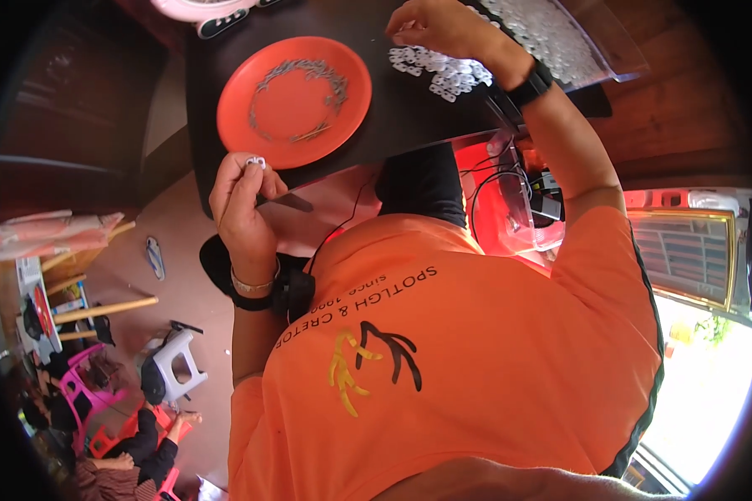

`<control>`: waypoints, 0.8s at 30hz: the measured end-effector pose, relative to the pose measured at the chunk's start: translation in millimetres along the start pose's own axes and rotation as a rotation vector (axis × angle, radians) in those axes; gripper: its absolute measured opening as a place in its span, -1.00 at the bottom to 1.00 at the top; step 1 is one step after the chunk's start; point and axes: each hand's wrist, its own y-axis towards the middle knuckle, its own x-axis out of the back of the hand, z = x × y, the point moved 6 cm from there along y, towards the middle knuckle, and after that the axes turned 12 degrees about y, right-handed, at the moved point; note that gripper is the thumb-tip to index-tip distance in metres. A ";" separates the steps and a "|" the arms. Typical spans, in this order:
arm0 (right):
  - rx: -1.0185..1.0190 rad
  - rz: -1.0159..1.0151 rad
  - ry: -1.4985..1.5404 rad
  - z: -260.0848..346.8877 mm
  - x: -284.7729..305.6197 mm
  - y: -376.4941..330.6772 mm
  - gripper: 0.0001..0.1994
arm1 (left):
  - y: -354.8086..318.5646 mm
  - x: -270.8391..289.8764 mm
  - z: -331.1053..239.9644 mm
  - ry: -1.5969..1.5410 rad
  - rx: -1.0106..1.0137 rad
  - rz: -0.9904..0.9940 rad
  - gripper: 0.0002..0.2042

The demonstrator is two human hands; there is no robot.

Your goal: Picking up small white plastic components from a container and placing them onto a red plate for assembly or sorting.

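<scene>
My left hand (244, 204) is raised just off the table's near edge, thumb and fingers pinched on a small white plastic piece (256, 162). Beside it on the dark table lies a round orange plate (236, 107). A ring of small grey metal pieces (309, 68) is spread in the plate, with a few thin golden ones at its near side. Over at the right, my right hand (444, 32) hovers at a heap of similar white plastic pieces (455, 77). Its fingers are curled together, and whatever is between them is too small to make out.
A clear bin (551, 42) full of white pieces stands at the far right. A pink object (205, 8) sits at the far left. Below the table is a red container (497, 196) with cables. A grey stool (180, 365), a slipper (154, 258) and another person's legs (154, 442) are on the left.
</scene>
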 end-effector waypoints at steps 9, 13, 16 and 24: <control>0.074 0.231 -0.312 47.4 -88.1 27.2 -0.92 | -6.2 24.6 24.6 -0.114 0.011 -0.053 -0.86; 0.172 0.204 -0.342 39.8 -107.8 27.0 -0.89 | -7.2 27.2 28.0 -0.141 0.055 -0.022 -0.86; 0.043 0.241 -0.364 40.1 -108.3 34.6 -0.89 | -7.0 27.4 28.5 -0.120 0.036 0.000 -0.86; -0.051 0.053 0.122 34.5 -96.5 38.3 -0.87 | -7.8 25.4 26.8 -0.076 0.018 0.014 -0.85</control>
